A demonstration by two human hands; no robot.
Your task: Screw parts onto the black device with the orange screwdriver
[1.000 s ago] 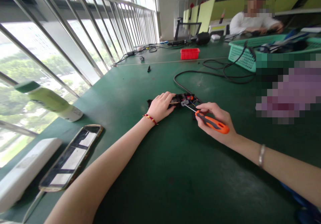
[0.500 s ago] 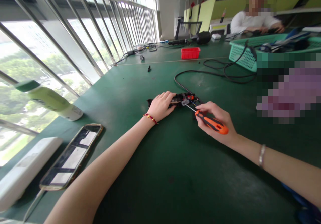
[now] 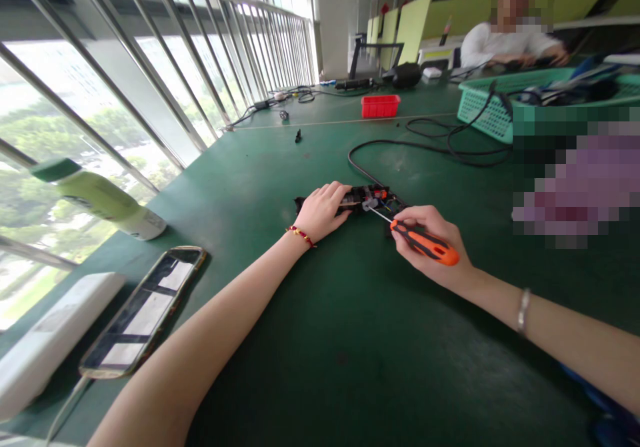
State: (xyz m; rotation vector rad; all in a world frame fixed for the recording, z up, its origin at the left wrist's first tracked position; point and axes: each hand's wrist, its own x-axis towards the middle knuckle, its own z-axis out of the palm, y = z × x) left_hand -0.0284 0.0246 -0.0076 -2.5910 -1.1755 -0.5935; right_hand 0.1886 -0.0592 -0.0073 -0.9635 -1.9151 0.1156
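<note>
A person works on a small black device at the middle of a green table. Its inner parts and coloured wires are showing, which suggests the job is partway through. The casing looks open, and a screw at the device's right end appears to be the step in hand, though whether it is going in or coming out cannot be told. The left hand lies over the device's left half, fingers spread and pressing it down. The right hand, just near and right of the device, is closed around an orange-and-black screwdriver whose tip meets the device's right end. A black cable runs from the device toward the far right. A phone and a green-capped bottle lie at the near left. A red bin and a green basket stand far off, where another person sits at work.
</note>
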